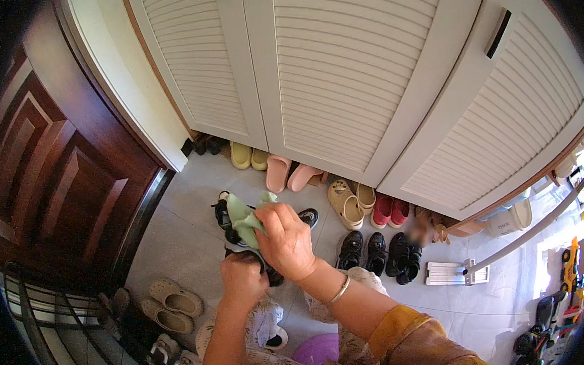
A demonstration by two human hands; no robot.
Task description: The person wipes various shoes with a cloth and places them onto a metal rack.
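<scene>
My left hand (245, 280) grips a black-and-white shoe (222, 214) by its near end, raised in front of me. In my right hand (285, 240) is a light green cloth (244, 223), bunched up and lying against the shoe. The cloth and my fingers cover much of the shoe. Just beyond my right hand, part of another dark shoe (308, 217) shows on the grey tiled floor (180, 239). Below my hands are my patterned trouser legs (324, 306).
Pink slippers (278, 173), beige clogs (346, 204) and red shoes (382, 209) line the louvred cabinet (350, 68). Black shoes (351, 249) stand nearer. A flat mop (445, 273) lies right; clogs (176, 297) and a dark rack (34, 318) are left. A purple object (317, 350) sits below me.
</scene>
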